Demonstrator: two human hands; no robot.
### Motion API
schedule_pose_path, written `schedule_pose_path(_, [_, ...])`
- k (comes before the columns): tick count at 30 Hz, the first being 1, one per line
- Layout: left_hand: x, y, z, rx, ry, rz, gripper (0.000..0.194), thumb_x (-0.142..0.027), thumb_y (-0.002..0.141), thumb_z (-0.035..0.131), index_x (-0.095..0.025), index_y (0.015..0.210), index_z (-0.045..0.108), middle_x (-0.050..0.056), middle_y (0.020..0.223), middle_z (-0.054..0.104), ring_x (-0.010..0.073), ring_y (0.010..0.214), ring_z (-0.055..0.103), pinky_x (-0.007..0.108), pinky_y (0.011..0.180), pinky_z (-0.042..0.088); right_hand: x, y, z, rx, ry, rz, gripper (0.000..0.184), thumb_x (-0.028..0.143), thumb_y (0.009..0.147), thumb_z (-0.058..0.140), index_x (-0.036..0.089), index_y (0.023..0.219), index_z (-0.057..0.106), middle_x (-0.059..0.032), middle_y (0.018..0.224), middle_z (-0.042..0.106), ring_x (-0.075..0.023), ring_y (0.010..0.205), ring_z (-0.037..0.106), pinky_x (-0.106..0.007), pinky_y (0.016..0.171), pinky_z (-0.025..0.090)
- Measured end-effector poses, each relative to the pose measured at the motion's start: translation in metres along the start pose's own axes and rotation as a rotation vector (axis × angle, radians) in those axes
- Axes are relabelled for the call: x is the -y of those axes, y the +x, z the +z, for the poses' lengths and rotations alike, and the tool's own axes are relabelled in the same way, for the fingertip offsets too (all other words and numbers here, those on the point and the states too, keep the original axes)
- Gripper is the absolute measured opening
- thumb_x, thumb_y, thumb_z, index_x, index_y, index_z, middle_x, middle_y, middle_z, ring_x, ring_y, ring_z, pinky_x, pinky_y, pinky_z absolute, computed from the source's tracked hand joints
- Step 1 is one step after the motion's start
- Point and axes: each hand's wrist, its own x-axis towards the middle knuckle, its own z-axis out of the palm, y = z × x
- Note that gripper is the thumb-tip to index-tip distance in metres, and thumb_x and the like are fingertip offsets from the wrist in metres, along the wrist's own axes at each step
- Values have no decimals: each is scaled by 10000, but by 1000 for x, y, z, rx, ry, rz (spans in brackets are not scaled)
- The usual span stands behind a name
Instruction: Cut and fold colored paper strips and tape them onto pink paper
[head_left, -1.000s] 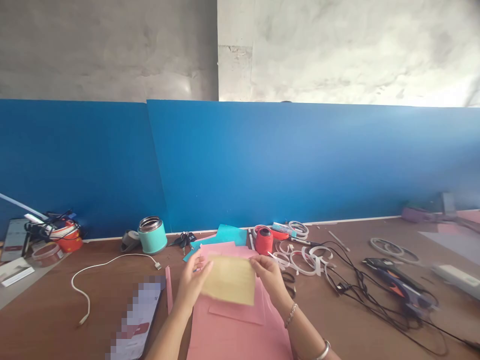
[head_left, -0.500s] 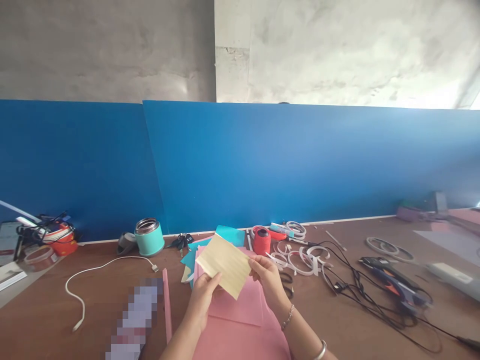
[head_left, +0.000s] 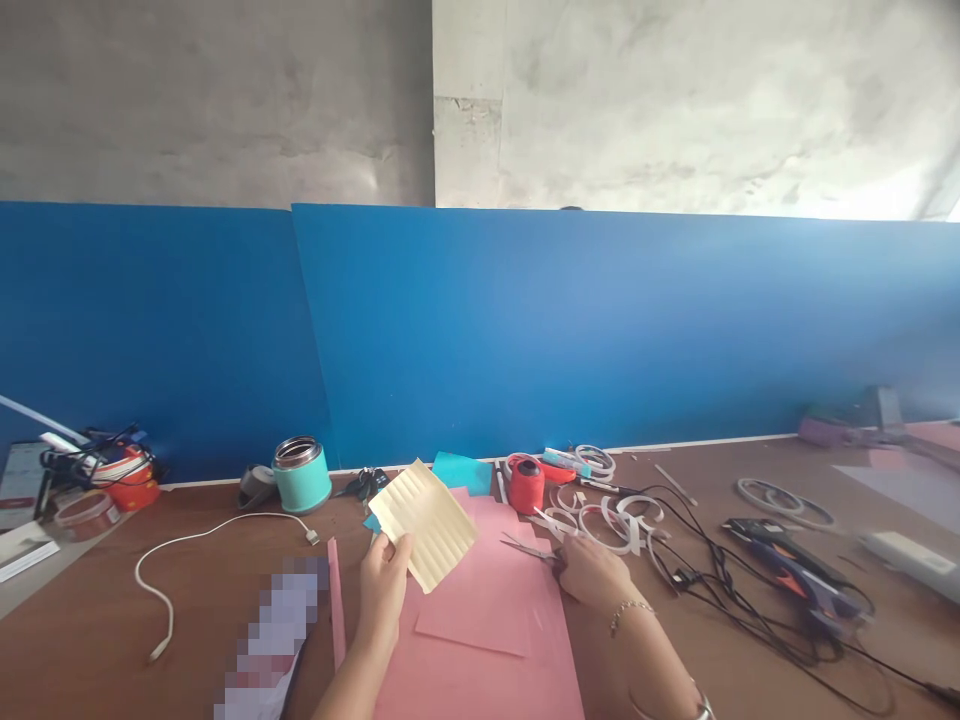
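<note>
My left hand [head_left: 385, 585] pinches the lower left edge of a pale yellow sheet of paper [head_left: 426, 525], creased with parallel folds and held up above the table. To the right, my right hand [head_left: 596, 570] is closed on a pair of scissors [head_left: 529, 546]. The blades point left over the pink paper and look slightly apart; the handles are mostly hidden by my fingers. Beneath both hands lie overlapping sheets of pink paper [head_left: 480, 680], with blue paper [head_left: 463, 472] showing behind them.
A turquoise metal cup [head_left: 301, 478] and a white cable [head_left: 171, 600] are on the left. Behind the scissors stands a red spool-like object [head_left: 526, 487]. White coiled strips [head_left: 606, 528], black cords [head_left: 724, 565] and a glue gun [head_left: 799, 575] lie to the right. A blue partition [head_left: 562, 330] closes off the back.
My right hand has let go of the yellow paper, moved right and down, and taken hold of the scissors. My left hand has shifted slightly left with the paper, whose folds now show more clearly.
</note>
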Motion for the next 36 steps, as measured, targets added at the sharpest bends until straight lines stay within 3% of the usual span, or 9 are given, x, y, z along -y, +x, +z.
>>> schedule_pose_path(5, [-2,0,-1,4,-71,-10,354,-317,689,595,-174,1014,585,77,1003,683,240,913,624,288,691,485,-12,-1,6,131,-16,-80,368,29,589,526,177,920,587,-112,1001,614,-275,955,571,-306,667,371])
schedule_pose_path(11, [-3,3,-4,-7,-50,16,337,-284,697,562,-165,1012,577,86,1008,673,246,925,616,300,705,474,1,2,6,-43,-50,-124,275,151,697,514,150,965,576,-135,1054,550,-287,1009,506,-341,757,367])
schedule_pose_path(16, [-5,3,-4,-3,-70,16,314,-278,690,561,-167,982,592,82,1029,675,248,946,616,285,709,484,8,1,3,-61,-117,-110,266,113,735,476,164,976,574,-141,1137,529,-284,1024,496,-346,746,358])
schedule_pose_path(23, [-7,1,-3,16,-65,14,362,-271,716,549,-172,1062,591,83,1073,671,241,959,617,272,706,487,2,5,6,-73,-100,-30,200,144,746,483,207,856,638,-113,963,623,-284,942,560,-327,691,345])
schedule_pose_path(27, [-7,2,-3,42,-86,6,435,-260,703,566,-165,1128,583,94,1072,672,249,943,624,285,716,488,-1,9,7,-47,4,-77,191,83,604,537,210,705,637,-61,774,647,-238,791,593,-278,587,318])
schedule_pose_path(29, [-7,1,-3,53,-94,-4,451,-255,699,568,-162,1140,583,96,1062,675,252,939,624,294,725,486,-2,10,6,-21,153,-84,214,71,542,548,209,680,636,-27,652,619,-205,670,585,-263,543,308])
schedule_pose_path(32, [-7,1,-3,73,-107,-20,458,-245,698,557,-159,1147,584,97,1066,671,255,955,617,302,740,482,-2,9,0,116,663,-98,286,111,553,557,197,805,662,10,557,581,-160,536,551,-265,533,350])
schedule_pose_path(36, [-10,-2,-3,109,-116,-25,439,-239,689,552,-150,1116,602,98,1064,671,258,959,615,303,744,479,3,3,-10,301,1339,-181,399,225,610,655,174,1006,661,-45,760,650,-178,696,609,-309,672,433])
